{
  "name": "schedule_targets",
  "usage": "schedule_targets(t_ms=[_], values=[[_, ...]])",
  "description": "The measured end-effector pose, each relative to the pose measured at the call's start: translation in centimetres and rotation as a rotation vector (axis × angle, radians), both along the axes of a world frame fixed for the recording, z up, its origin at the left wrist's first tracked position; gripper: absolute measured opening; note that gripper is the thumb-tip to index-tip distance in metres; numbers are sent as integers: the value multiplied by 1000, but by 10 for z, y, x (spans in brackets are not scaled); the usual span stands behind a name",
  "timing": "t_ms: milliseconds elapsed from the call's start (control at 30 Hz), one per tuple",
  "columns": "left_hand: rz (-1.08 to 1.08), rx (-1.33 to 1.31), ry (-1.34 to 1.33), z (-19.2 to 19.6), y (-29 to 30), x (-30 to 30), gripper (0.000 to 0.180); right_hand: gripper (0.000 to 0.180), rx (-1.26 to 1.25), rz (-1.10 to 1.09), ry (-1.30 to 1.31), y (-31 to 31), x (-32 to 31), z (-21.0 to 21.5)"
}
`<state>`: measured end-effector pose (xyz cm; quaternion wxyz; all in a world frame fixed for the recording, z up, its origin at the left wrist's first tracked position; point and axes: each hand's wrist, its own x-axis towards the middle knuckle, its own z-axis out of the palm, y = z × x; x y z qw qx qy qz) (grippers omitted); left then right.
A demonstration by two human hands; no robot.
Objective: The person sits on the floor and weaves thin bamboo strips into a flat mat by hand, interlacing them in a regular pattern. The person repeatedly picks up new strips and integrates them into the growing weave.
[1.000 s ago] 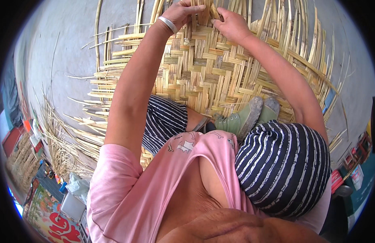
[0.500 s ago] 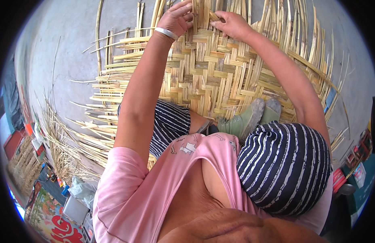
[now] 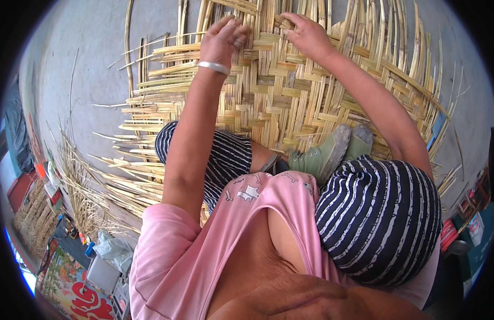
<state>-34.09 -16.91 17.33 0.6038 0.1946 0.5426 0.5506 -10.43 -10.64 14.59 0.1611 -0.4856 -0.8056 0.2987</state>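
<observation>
Grey concrete floor (image 3: 87,80) in daylight; loose bamboo strips (image 3: 79,181) piled at left; patterned red mat (image 3: 71,293) lower left

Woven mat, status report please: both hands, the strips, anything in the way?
Left hand and right hand both on the woven mat, fingers working the strips at its far edge. Green shoes resting on the mat's near part. Nothing between the hands.

Head-worn fisheye view, looking steeply down from close above.

The one camera faces down and forward over the person's chest and knees to the woven mat (image 3: 289,101) on the far floor; edges curve at the rim.
</observation>
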Motion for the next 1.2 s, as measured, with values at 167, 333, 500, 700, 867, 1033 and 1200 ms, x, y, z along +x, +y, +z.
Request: schedule_targets(t_ms=[167, 333, 500, 700, 867, 1033, 1200], values=[[-307, 270, 1495, 6, 58, -4, 35, 45, 180, 44, -27, -8, 2, -14], [-837, 254, 1973, 15, 87, -4, 43, 41, 38, 115, -223, -11, -9, 14], [-1102, 46, 1752, 12, 93, -15, 46, 43, 64, 271, -458, -8, -14, 31], [-1134, -84, 1562, 15, 75, -19, 53, 19, 223, 337, -341, -9, -10, 16], [-1126, 4, 1534, 10, 64, -25, 52, 22, 241, 426, -465, -10, -13, 33], [-1106, 6, 1624, 2, 58, -26, 50, 40, 284, 492, -533, -19, -11, 31], [-686, 328, 1865, 0, 36, -13, 36, 56, 261, 386, -566, -52, -4, 35]])
